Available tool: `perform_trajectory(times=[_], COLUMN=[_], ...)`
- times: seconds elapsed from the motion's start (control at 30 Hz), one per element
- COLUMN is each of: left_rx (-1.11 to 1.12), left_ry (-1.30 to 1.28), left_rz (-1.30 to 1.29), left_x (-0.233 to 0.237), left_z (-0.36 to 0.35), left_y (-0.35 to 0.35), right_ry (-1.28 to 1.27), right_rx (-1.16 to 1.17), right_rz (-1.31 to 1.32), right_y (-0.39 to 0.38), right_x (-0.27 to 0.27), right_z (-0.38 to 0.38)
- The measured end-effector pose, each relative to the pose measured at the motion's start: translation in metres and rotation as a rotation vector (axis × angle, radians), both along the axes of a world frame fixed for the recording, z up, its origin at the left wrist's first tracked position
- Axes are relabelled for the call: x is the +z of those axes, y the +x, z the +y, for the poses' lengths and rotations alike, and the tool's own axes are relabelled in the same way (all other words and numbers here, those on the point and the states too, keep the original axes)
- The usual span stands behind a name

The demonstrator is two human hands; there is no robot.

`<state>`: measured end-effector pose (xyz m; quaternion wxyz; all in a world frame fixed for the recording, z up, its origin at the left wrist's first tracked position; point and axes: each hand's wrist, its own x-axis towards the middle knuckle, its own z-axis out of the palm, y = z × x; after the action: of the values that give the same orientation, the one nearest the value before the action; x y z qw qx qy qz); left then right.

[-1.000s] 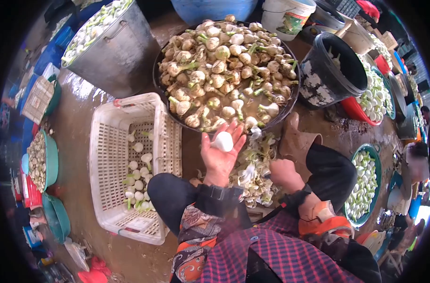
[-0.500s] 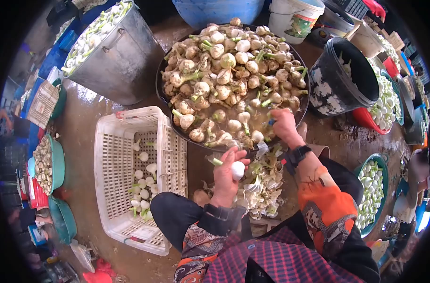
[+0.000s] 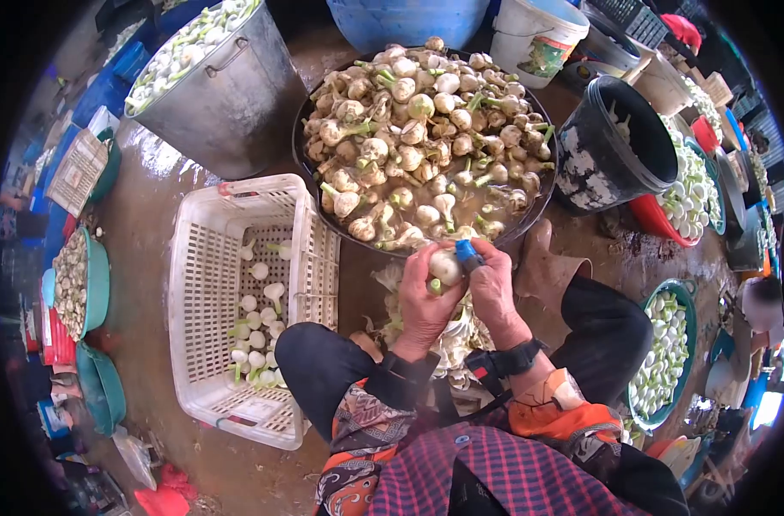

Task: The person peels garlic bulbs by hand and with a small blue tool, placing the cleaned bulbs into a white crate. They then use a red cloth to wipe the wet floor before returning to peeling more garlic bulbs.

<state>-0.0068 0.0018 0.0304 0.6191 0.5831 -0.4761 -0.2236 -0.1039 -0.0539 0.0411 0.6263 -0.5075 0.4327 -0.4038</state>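
Observation:
In my left hand is a pale garlic bulb, its cut green stem pointing down toward me. My right hand is closed round a small blue-handled tool, held right against the bulb's side; the tool's working end is hidden. Both hands meet over the near rim of a wide dark tub heaped with unpeeled garlic bulbs, some lying in muddy water. Below the hands, a pile of garlic peelings lies between my knees.
On the left stands a white plastic basket with peeled bulbs inside. A metal bucket full of garlic is behind it. At right are a black bucket and a green basin of garlic. A person sits at far right.
My right hand has come back from the tub toward me and joined my left. The left hand, earlier apart with a white bulb, now holds a bulb up against the blue-handled tool.

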Motion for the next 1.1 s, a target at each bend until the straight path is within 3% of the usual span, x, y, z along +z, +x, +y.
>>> perform_trajectory(times=[0.07,0.17,0.23,0.33,0.43,0.5,0.53,0.6,0.67,0.7,0.73,0.83,0.87,1.1], left_rx=[-0.049,-0.130,-0.244,-0.448,-0.576,-0.675,-0.727,-0.420,-0.245,-0.261,-0.269,-0.373,-0.400,-0.591], left_ry=[0.057,0.130,0.197,0.253,0.335,0.337,0.339,0.499,0.554,0.482,0.428,0.300,0.299,0.268], left_rz=[0.107,0.234,0.604,1.064,1.502,1.555,1.580,1.375,1.128,0.958,1.036,1.208,1.168,1.155], left_x=[0.000,-0.010,-0.017,-0.010,-0.025,-0.028,-0.029,-0.027,-0.024,-0.016,-0.018,-0.017,-0.013,-0.006], left_z=[0.003,0.003,0.005,0.006,0.002,0.000,-0.001,-0.001,0.001,0.000,0.001,0.003,0.002,0.000], left_y=[0.001,0.005,0.003,0.008,0.011,0.012,0.013,0.013,0.010,0.000,0.000,0.005,0.007,0.010], right_ry=[0.090,-0.065,-0.086,-0.250,-0.082,0.108,0.112,0.116,-0.243,-0.241,-0.237,0.405,0.495,0.501], right_rx=[0.030,0.082,0.110,0.070,-0.055,-0.095,-0.125,-0.185,-0.105,0.002,0.113,-0.059,-0.138,-0.301], right_rz=[-0.085,0.006,0.002,0.286,0.026,-0.157,-0.128,-0.063,0.225,0.195,0.164,-0.383,-0.455,-0.372], right_y=[-0.005,-0.017,-0.026,-0.026,-0.026,-0.025,-0.025,-0.027,-0.033,-0.036,-0.037,-0.032,-0.031,-0.016], right_x=[0.009,0.008,0.006,0.011,0.002,-0.004,-0.006,-0.006,-0.007,-0.003,0.000,-0.010,-0.002,-0.023], right_z=[0.003,0.001,-0.002,0.000,0.001,-0.001,0.000,0.001,0.003,0.004,0.005,-0.002,-0.003,-0.024])
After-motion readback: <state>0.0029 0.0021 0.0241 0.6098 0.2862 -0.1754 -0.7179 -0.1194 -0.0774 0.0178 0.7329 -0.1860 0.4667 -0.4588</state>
